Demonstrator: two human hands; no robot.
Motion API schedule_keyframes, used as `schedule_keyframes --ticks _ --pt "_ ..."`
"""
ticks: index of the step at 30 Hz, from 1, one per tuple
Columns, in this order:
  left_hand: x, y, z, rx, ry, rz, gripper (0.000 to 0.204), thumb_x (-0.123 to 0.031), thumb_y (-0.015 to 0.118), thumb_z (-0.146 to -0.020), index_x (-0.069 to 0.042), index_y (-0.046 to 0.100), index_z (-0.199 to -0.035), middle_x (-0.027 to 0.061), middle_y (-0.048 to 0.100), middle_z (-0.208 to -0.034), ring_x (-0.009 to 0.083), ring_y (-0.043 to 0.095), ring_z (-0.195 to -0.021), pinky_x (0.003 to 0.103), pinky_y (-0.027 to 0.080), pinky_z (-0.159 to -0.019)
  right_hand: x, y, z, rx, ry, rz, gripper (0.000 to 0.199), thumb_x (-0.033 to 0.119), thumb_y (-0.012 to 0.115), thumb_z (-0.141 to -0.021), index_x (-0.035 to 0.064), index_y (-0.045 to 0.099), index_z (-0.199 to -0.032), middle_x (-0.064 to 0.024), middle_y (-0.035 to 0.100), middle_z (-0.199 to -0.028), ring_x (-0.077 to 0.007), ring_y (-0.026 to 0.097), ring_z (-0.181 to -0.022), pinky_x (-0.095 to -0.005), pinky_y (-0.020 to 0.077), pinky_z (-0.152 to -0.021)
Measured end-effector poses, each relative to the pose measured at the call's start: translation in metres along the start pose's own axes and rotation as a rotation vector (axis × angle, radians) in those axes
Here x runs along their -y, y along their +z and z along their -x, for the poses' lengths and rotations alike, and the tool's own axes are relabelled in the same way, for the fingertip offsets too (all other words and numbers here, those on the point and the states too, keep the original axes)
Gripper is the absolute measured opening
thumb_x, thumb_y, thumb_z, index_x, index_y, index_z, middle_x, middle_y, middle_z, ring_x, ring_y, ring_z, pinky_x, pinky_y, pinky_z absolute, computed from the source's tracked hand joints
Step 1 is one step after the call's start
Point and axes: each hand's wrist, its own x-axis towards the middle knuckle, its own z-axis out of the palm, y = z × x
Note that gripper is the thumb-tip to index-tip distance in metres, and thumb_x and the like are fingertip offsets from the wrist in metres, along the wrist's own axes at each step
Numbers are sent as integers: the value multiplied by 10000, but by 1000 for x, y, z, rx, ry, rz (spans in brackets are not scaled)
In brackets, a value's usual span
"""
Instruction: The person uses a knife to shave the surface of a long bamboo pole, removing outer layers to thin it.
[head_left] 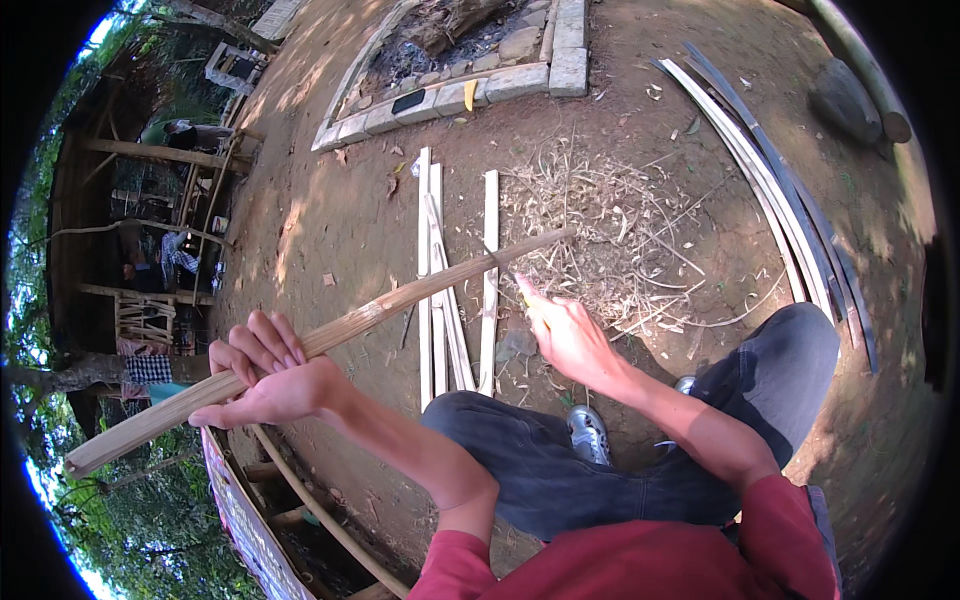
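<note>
**While the left hand (pixel 280 385) steadies a wooden stick (pixel 350 322), shaving its far end looks like the step in hand**

Judging by the litter of curled shavings (pixel 610 220) just beyond, the wood is being pared; the next move would seem to call for a firm left grip and a controlled stroke by the right hand (pixel 570 335).

From the lower left of the frame, the stick's blunt end juts out past the left hand. That hand is clenched around the wood, fingers curled over the top and thumb along the underside, so the longer part of the stick slants from the grip up toward the centre. There it crosses above several pale slats (pixel 438 345) lying on the ground.

Near its upper right end a narrow dark mark crosses the stick; whether it is a knot, a notch or a blade cannot be told. The right hand is just below that end, fingers bent and one fingertip near the wood; what it grasps, if anything, is not clear. Further right lie the shavings, then long curved strips (pixel 757 165) at the upper right.
</note>
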Motion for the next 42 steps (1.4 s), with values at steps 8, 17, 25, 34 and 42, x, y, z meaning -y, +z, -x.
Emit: schedule_keyframes --ticks 8,17,25,34,42 --pt "-4 10 6 1 -5 -25 659 -776 116 -926 -186 174 -638 -42 172 -478 58 132 -401 178 153 -306 -24 -11 -12 31 87 123 620 -49 425 -850 15 423 -1466 -181 558 -560 -247 570 -481 -413 527 -555" --pt "-4 -8 1 256 -74 175 708 -825 281 -875 -184 208 -585 -49 207 -432 42 185 -347 171 175 -291 45 -27 -9 47 -119 9 577 79 509 -942 96 379 -1503 -221 571 -688 -350 573 -708 -450 501 -718" --pt "-3 -22 -5 331 -120 251 726 -837 364 -839 -184 207 -563 -52 203 -405 43 183 -324 176 178 -282 64 -36 1 55 -86 -49 519 68 559 -924 64 480 -1436 -190 563 -691 -352 590 -657 -450 489 -634" --pt "-9 -10 3 328 -80 210 730 -838 361 -840 -181 205 -563 -48 197 -411 47 184 -330 180 174 -281 27 -26 -1 -41 -95 41 535 20 498 -929 -3 417 -1458 -179 581 -605 -252 600 -488 -382 530 -485" --pt "-10 -11 4 373 -85 248 718 -813 350 -865 -181 205 -556 -47 198 -414 46 178 -335 182 169 -278 3 -31 -10 28 151 42 513 39 506 -937 13 440 -1446 -221 558 -607 -297 555 -494 -429 465 -529"
